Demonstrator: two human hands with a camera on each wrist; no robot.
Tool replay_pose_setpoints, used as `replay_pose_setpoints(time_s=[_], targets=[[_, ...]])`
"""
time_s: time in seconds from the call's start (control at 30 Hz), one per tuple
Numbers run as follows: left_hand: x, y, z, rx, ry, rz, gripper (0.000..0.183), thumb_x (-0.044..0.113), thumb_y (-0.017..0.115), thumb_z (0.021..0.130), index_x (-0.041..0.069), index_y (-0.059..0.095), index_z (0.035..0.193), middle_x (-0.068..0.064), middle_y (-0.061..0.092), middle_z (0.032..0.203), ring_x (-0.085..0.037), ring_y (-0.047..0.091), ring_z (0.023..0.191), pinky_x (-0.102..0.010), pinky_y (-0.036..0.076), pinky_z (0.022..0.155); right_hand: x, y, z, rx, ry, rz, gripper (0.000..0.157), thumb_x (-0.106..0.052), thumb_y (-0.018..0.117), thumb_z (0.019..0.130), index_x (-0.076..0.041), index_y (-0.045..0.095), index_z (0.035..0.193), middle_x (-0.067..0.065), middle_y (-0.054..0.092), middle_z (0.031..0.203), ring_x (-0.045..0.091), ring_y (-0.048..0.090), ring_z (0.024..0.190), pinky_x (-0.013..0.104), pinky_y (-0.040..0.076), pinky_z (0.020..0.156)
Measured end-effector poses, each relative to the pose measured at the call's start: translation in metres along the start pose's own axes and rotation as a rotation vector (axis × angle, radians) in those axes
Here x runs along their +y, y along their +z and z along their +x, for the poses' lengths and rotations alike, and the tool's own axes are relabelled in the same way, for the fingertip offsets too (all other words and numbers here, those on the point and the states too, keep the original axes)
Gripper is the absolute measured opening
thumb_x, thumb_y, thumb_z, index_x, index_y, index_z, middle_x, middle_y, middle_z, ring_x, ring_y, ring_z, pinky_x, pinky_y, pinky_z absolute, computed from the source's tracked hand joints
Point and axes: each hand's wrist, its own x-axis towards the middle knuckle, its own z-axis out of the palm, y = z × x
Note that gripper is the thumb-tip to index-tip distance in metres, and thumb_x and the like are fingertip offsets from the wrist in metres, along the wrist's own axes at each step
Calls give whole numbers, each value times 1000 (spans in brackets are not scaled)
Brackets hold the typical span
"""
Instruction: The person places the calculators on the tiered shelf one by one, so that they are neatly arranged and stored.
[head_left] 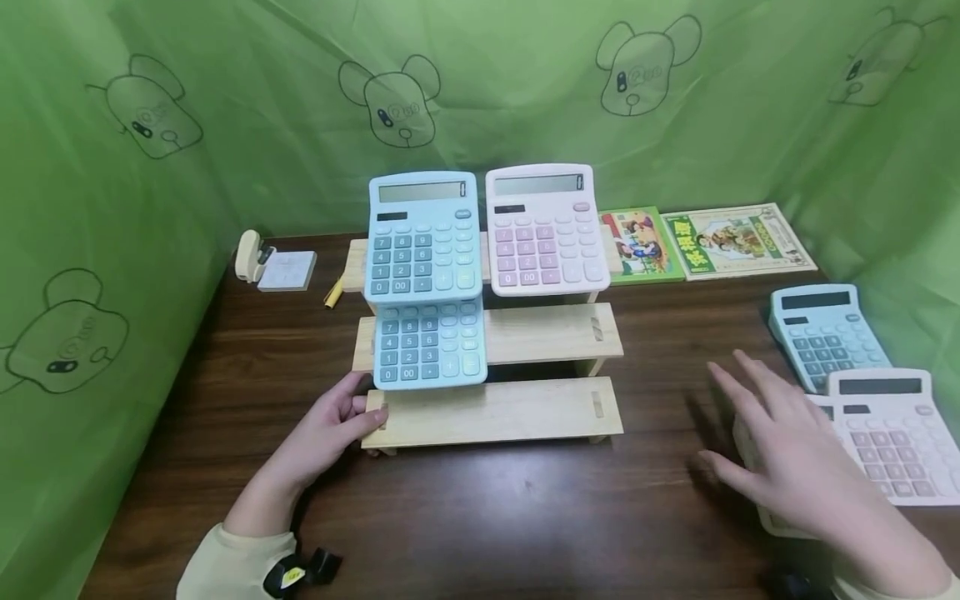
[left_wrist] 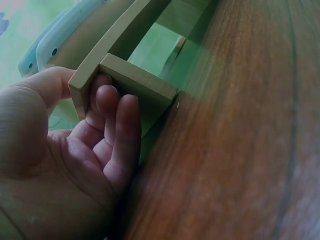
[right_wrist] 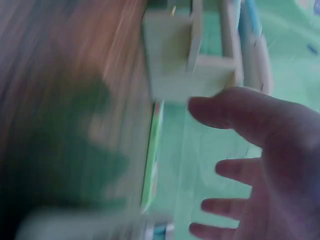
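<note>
A three-tier wooden stand [head_left: 487, 412] sits mid-table. My left hand [head_left: 318, 442] grips the left end of its lowest step, thumb on top; in the left wrist view the fingers [left_wrist: 127, 130] curl under the board beside the support. On the top tier a blue calculator [head_left: 423, 233] stands left of a white-and-pink calculator [head_left: 547, 229]. Another blue calculator [head_left: 431, 346] leans on the middle tier, its upper part hidden. My right hand [head_left: 798, 454], fingers spread, hovers over a pale calculator [head_left: 776, 521] it mostly covers. Beside it lies a white-and-pink calculator [head_left: 888, 450], with a blue calculator [head_left: 825, 333] behind.
Two picture books, a green one [head_left: 645, 246] and a cream-bordered one [head_left: 738, 242], lie behind the stand at right. At back left are a cream tape dispenser [head_left: 248, 257], a notepad [head_left: 287, 271] and a yellow marker [head_left: 334, 292]. Green curtains [head_left: 510, 100] enclose the table.
</note>
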Motion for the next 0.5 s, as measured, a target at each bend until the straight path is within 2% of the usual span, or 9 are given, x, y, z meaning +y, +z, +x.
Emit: replay_pose_setpoints(time_s=[0.13,0.2,0.33,0.5], targets=[[1,-1,0,-9,-3,7,64,17,62,96,11,24,147,-20,68,102,-29,67,77,-38,56,64,20,3,-15,-44,102,-60,112,-51,84,65,-17,26,154,22,16,157,50,16,138,76,14,97],[1,-1,0,-1,-2,12,64,17,62,96,11,24,147,-20,68,102,-29,67,77,-38,56,63,26,4,-20,-60,133,-80,113,-56,82,66,-16,25,154,24,16,156,51,13,139,78,17,90],[1,-2,1,4,-7,22,64,18,62,96,11,25,147,-19,68,102,-28,67,77,-37,56,63,35,7,-29,-92,180,-102,115,-61,80,66,-14,23,154,26,15,155,49,3,142,78,16,90],[1,-1,2,-7,-14,27,66,19,62,96,11,23,148,-20,68,102,-30,67,76,-38,56,62,40,9,-34,-118,199,-129,116,-61,79,67,-14,20,155,28,19,152,49,3,142,82,20,83]])
